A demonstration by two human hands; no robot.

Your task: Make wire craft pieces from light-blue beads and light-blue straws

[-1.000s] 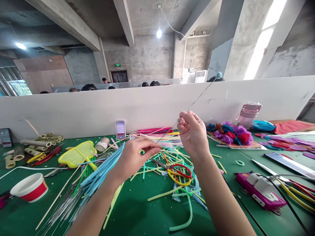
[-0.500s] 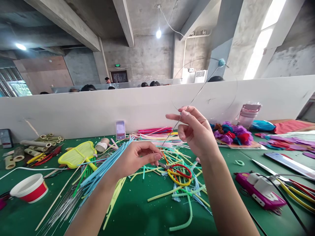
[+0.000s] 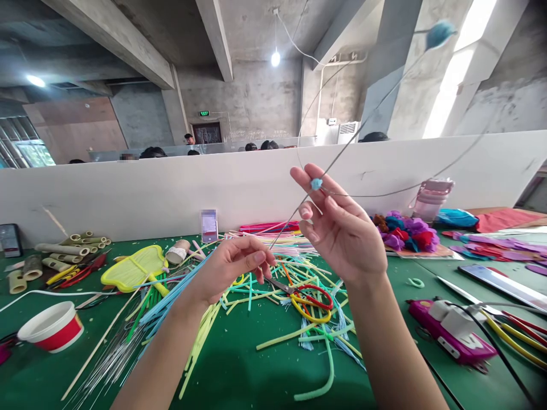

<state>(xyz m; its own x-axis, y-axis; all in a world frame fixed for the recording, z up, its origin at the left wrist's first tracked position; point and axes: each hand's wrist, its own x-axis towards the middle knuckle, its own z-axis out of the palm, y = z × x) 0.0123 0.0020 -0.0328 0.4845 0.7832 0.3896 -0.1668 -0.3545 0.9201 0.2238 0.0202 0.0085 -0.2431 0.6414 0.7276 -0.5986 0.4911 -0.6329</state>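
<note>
A long thin wire [image 3: 363, 125] slants up from my left hand past my right hand, with a fine curved loop spreading around it. My left hand [image 3: 237, 265] is closed, pinching the wire's lower end between thumb and fingertips. My right hand [image 3: 342, 228] is raised, palm facing me, fingers apart. Against its index and middle fingers lies a small light-blue fuzzy knot [image 3: 316, 184] on the wire. A larger blue fuzzy ball [image 3: 440, 34] sits at the wire's far upper end, blurred. Beneath the hands, red-and-yellow-handled scissors [image 3: 314, 302] lie among green and yellow fuzzy stems [image 3: 294, 273].
Blue stems [image 3: 171, 296] and bare wires [image 3: 109, 356] lie left, near a paper cup [image 3: 53, 327] and a yellow net paddle [image 3: 137, 267]. At right are a purple power strip [image 3: 453, 333], a tablet [image 3: 504, 287] and more scissors [image 3: 470, 293]. A white partition [image 3: 171, 193] stands behind.
My right hand's pinch has loosened and its fingers have spread. The blue ball has swung up and right, the small knot shows at the fingers, and my left hand has shifted slightly left.
</note>
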